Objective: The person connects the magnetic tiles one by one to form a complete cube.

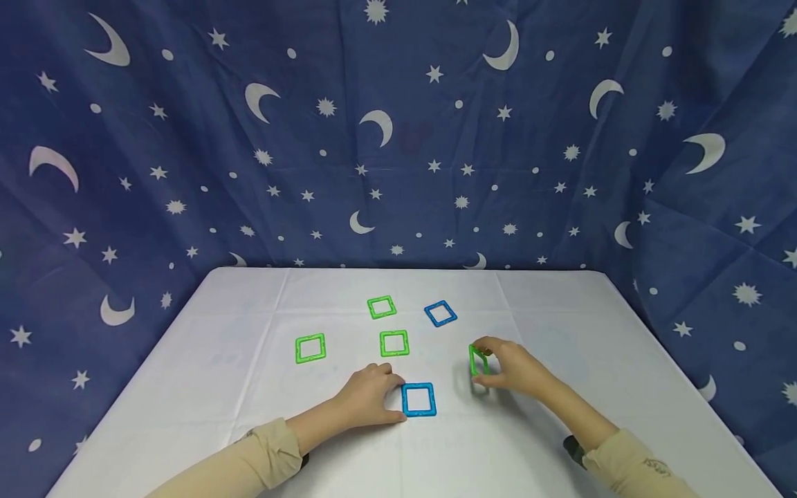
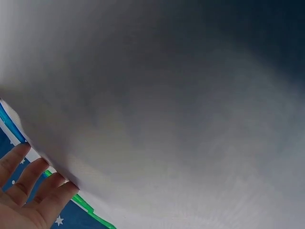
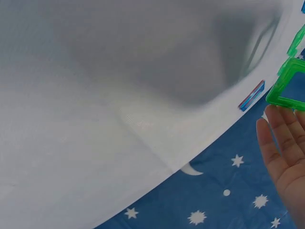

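Observation:
My right hand holds a green square magnetic tile by its edges, thumb below and fingers above. That tile stands tilted nearly on edge over the table, its shadow beneath it; the right wrist view shows its green frame at the fingertips. To its left, a blue square magnetic tile lies flat near the front. My left hand grips the blue tile's left side, thumb at the lower corner and fingers at the upper one. In the left wrist view, the fingers of the left hand partly cover green and blue edges.
Behind the hands, three green square tiles lie flat: one at left, one in the middle and one farther back. A second blue tile lies turned at the back right. A starry blue curtain borders the white table.

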Tool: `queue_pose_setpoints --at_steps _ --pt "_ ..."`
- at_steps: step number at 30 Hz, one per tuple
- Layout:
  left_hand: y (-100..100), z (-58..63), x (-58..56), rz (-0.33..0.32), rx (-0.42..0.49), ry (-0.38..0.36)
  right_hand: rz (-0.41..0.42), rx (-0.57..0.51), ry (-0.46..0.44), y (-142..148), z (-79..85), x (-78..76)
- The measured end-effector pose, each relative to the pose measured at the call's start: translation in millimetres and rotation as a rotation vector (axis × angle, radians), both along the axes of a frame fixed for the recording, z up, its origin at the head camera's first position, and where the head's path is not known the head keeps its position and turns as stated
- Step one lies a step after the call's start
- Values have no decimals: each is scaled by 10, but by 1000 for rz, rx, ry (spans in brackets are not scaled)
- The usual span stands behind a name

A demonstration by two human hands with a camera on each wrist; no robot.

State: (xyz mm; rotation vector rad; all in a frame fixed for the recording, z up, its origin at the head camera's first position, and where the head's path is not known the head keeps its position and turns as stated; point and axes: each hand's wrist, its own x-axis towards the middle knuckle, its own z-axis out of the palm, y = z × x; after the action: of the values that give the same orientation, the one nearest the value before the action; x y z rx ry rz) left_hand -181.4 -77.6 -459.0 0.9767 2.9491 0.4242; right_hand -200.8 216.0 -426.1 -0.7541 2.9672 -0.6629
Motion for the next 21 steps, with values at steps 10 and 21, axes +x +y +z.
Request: queue_pose_setpoints --at_steps 10,21 --pt "17 -22 3 5 -2 7 7 -91 -42 -107 -26 34" --pt "11 -53 -6 20 -9 28 97 -362 -217 -223 -102 20"
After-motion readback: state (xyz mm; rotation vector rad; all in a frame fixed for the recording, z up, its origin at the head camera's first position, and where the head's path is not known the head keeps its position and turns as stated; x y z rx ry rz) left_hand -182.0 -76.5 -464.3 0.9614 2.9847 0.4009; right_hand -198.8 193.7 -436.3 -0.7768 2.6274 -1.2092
